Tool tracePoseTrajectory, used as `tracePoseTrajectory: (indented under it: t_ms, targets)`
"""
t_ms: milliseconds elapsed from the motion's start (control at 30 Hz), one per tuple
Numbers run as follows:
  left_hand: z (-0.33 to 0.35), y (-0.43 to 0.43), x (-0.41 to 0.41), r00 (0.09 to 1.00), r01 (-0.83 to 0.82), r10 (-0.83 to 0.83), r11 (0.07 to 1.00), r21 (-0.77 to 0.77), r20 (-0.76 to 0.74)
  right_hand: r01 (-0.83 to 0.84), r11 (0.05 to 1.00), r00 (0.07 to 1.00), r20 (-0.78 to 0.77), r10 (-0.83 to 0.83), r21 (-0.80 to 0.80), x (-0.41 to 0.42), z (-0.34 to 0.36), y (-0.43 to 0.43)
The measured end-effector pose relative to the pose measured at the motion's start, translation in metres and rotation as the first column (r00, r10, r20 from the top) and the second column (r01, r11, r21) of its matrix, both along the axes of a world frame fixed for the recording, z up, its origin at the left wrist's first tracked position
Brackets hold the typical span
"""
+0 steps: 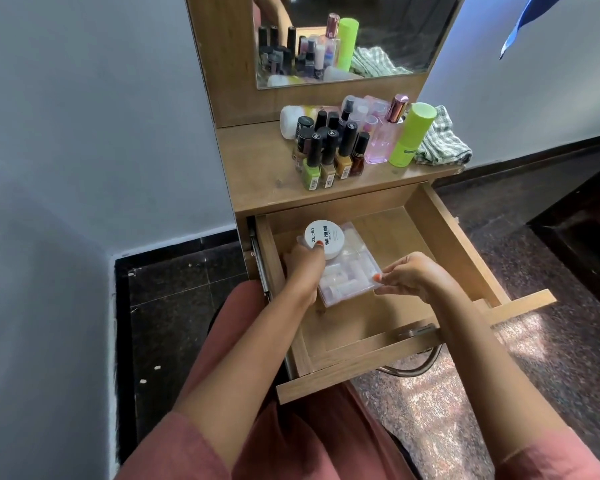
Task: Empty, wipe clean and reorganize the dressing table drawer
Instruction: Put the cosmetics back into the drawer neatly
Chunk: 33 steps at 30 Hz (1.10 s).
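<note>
Drawer: pulled out wide from the dressing table, with bare wood showing at its front and right side.
Clear box: sits inside the drawer near the back left corner, full of small pale tubes.
White tub: round, with "NAIL POLISH" on its lid, on top of the clear box at its back end.
Left hand: fingers are wrapped around the white tub and the left edge of the box.
Right hand: fingertips pinch the right front corner of the clear box.
Table top: nail polish bottles stand in a bunch near the middle.
Pink bottle: just right of the nail polish.
Green can: stands beside the pink bottle.
Checked cloth: lies crumpled at the right edge.
Mirror: stands at the back of the table.
</note>
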<state>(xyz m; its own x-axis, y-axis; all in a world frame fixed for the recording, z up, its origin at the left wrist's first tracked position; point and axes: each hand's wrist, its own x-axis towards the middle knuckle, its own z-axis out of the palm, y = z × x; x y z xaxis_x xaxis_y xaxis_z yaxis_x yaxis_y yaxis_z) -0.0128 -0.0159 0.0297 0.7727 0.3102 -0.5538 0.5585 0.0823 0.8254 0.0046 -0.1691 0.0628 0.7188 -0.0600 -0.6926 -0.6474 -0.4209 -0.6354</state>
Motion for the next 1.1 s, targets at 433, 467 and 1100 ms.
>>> tracePoseTrajectory:
  t_ms: [433,467,1100]
  targets:
    - [-0.015,-0.005,0.009,0.996,-0.056,0.056,0.998,-0.004,-0.066,0.009,0.997,1.000,0.001,-0.009,-0.080,0.012,-0.029,-0.001]
    - [-0.017,-0.006,0.010,0.996,-0.061,0.060,0.998,-0.004,-0.071,0.015,0.997,1.000,0.012,-0.014,-0.078,0.012,-0.031,-0.002]
    - [-0.019,-0.009,-0.016,0.993,0.039,-0.050,0.993,0.108,0.105,-0.159,0.942,0.980,0.065,0.186,-0.295,0.017,-0.033,0.002]
